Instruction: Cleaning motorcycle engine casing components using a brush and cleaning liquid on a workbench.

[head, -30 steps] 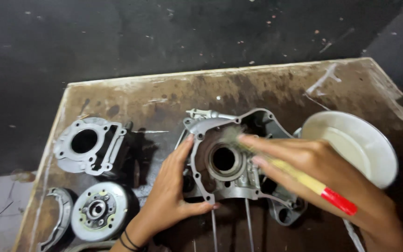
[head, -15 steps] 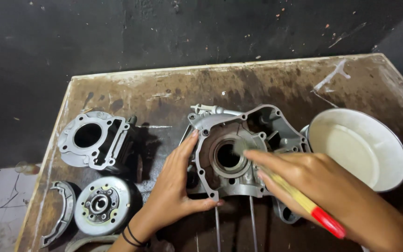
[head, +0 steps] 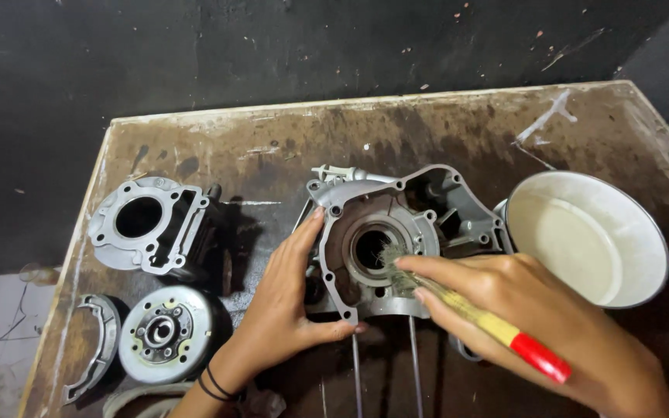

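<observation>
Clearly the cleaning of the engine crankcase half (head: 396, 240) is under way and not finished: the brush (head: 458, 306) is in the central bearing bore, its bristles pressed against the lower right of the round opening, while the recess around that bore is dull and brownish (whether grime or shadow, I cannot tell). The outer flange and bolt holes look bare grey metal.

The right hand (head: 520, 310) is closed around the brush's yellow handle, fingers wrapped along it, the red end sticking out past the palm towards the lower right. The left hand (head: 288, 302) is spread fairly wide, not gripping anything; its fingers lie along the left edge of the casing and the thumb hooks under the lower rim, steadying it.

The casing sits near the middle of the stained wooden bench (head: 218, 147), just beside a white enamel bowl (head: 590, 240) on its right. To the left, well apart, lie a cylinder block (head: 152, 224), a round flywheel (head: 166, 333) and a curved metal piece (head: 94, 348), none of them touched by either hand.
</observation>
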